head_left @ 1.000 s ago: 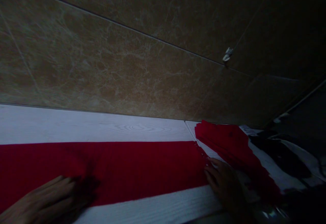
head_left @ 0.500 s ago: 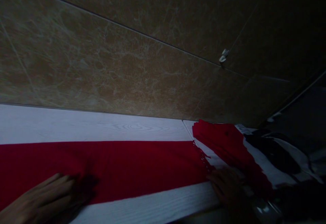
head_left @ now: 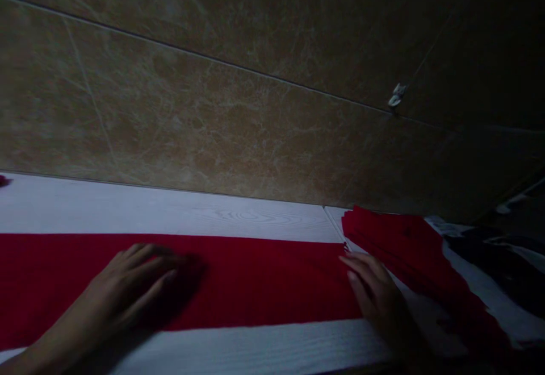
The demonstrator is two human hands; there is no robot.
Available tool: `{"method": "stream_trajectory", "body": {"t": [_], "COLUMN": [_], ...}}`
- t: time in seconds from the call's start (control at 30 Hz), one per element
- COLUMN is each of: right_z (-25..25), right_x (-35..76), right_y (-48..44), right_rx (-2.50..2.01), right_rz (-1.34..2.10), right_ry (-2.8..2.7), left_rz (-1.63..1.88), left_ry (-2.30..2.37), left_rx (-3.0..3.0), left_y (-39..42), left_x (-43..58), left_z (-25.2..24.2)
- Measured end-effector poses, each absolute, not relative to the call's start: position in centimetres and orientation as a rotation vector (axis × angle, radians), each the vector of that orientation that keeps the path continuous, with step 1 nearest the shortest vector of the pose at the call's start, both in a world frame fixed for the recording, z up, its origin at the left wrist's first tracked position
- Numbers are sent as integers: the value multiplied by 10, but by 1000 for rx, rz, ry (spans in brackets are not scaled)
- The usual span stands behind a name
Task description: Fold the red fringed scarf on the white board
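Observation:
A long red strip of cloth (head_left: 255, 284) lies flat along the white wood-grain surface, with a fringed edge at its right end. My left hand (head_left: 123, 284) is over the left part of the strip, its fingers stretched and slightly apart, holding nothing. At the right end, my right hand (head_left: 378, 290) rests on the cloth's edge, thumb and fingers apart; it covers most of the fringe. Just right of that hand is a second red cloth (head_left: 409, 250), folded in layers and lying at a slant.
Behind the white surface (head_left: 149, 201) rises a brown marbled tile wall (head_left: 238, 125). A small white fitting (head_left: 397, 95) is fixed to it. Dark and white items (head_left: 502, 267) lie at the far right, in dim light. A bit of red (head_left: 4, 180) shows at the left edge.
My left hand has moved right and up across the cloth, its fingers now stretched out. My right hand has moved up along the fringed end. The view has shifted somewhat left.

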State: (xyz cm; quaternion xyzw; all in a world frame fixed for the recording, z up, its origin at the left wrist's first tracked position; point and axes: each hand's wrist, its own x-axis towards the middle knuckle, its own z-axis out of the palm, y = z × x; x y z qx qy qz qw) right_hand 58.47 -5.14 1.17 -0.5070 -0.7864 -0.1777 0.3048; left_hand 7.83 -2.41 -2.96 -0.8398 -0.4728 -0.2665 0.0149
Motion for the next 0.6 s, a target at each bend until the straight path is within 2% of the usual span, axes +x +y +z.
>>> {"method": "stream_trajectory", "body": {"t": [0.1, 0.23, 0.43, 0.6], "right_z": [-4, -42, -71, -86], "right_x": [540, 527, 574, 606], "right_y": [-18, 5, 17, 28], "right_rx": [-1479, -1500, -1195, -1078], "right_rz": [-384, -440, -734, -579], "right_ry": [-2206, -2368, -2395, -2252], "left_rz": [-550, -270, -206, -146], "left_ry": [-1789, -2055, -2135, -2202], "left_rx": [-2397, -2368, -2407, -2421], "left_y": [-7, -8, -35, -46], "left_x": [81, 68, 25, -6], "left_z": [-9, -8, -13, -1]}}
